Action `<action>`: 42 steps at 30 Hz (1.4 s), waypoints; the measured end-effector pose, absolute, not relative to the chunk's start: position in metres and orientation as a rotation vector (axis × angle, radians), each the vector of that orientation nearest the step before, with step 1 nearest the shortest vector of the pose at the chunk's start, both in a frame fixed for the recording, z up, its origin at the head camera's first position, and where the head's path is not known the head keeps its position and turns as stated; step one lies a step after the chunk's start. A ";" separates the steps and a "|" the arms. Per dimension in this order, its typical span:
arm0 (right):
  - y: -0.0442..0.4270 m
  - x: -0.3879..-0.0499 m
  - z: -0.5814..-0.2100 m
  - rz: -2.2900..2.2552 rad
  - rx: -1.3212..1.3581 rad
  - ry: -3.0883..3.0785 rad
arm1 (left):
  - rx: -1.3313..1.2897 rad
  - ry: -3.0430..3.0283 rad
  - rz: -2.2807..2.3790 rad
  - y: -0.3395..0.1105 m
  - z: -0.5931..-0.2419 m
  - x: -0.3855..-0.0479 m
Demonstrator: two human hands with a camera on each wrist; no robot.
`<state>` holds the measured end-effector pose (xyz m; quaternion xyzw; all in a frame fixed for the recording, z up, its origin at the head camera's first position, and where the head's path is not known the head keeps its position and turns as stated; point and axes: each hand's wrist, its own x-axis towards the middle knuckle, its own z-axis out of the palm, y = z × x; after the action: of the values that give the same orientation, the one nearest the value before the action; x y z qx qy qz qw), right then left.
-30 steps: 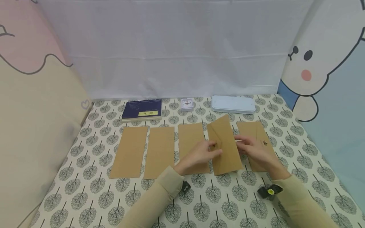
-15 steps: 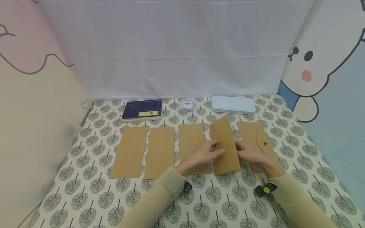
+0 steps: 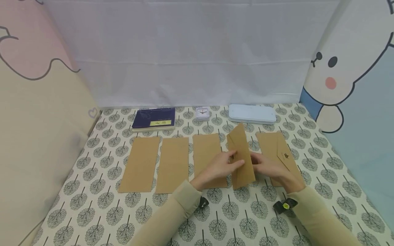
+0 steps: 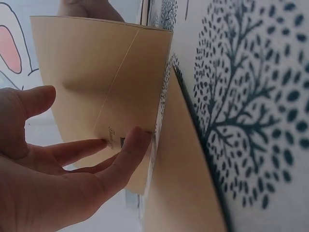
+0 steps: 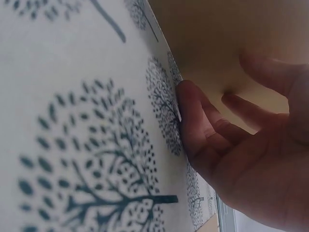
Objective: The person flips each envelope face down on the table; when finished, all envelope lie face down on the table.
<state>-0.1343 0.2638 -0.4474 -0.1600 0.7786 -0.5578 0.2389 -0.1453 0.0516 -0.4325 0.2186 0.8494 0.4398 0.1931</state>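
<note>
A brown envelope (image 3: 246,172) stands steeply tilted on its long left edge between my hands. My left hand (image 3: 219,167) touches its flap side; in the left wrist view the fingers of this hand (image 4: 72,169) are extended against the envelope (image 4: 96,58) near a small dark print, the thumb apart from the fingers. Behind the raised side is my right hand (image 3: 274,169), its fingertips partly hidden. The right wrist view shows the fingers of that hand (image 5: 241,140) loosely bent, touching the envelope's shaded face (image 5: 203,34), knuckles by the cloth.
Three brown envelopes (image 3: 140,164) (image 3: 172,164) (image 3: 206,147) lie flat to the left, another, flap up, on the right (image 3: 271,143). Behind them are a dark blue book (image 3: 154,116), a small clock (image 3: 202,113) and a pale blue case (image 3: 252,113).
The envelope's raised right side has swung left and stands steeper. My right hand has moved left behind it; the left hand has barely moved.
</note>
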 end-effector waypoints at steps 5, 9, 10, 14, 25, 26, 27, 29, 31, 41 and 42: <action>0.262 -0.132 -0.446 -1.549 -0.386 2.092 | 0.600 2.384 1.258 0.053 -0.432 -0.145; 0.261 -0.130 -0.445 -1.544 -0.348 2.107 | 0.592 2.384 1.274 0.054 -0.430 -0.143; 0.261 -0.130 -0.444 -1.548 -0.351 2.106 | 0.587 2.377 1.286 0.054 -0.430 -0.142; 0.261 -0.131 -0.443 -1.593 -0.393 2.053 | 0.576 2.323 1.373 0.054 -0.426 -0.141; 0.258 -0.131 -0.441 -1.703 -0.337 1.879 | 0.509 2.291 1.489 0.055 -0.415 -0.133; 0.258 -0.131 -0.441 -1.697 -0.330 1.900 | 0.507 2.279 1.512 0.055 -0.415 -0.133; 0.258 -0.131 -0.441 -1.689 -0.321 1.927 | 0.514 2.272 1.528 0.055 -0.414 -0.132; 0.259 -0.131 -0.441 -1.666 -0.300 1.986 | 0.529 2.276 1.557 0.054 -0.413 -0.132; 0.259 -0.131 -0.441 -1.637 -0.290 2.048 | 0.542 2.281 1.575 0.054 -0.413 -0.132; 0.264 -0.132 -0.437 -1.582 -0.289 2.186 | 0.658 2.296 1.648 0.047 -0.412 -0.133; 0.264 -0.132 -0.437 -1.578 -0.281 2.193 | 0.670 2.293 1.652 0.046 -0.412 -0.134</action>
<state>-0.1319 0.2636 -0.4367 -0.1011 0.7892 -0.5679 0.2108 -0.1339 0.0464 -0.4121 0.2289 0.7840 0.5648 0.1182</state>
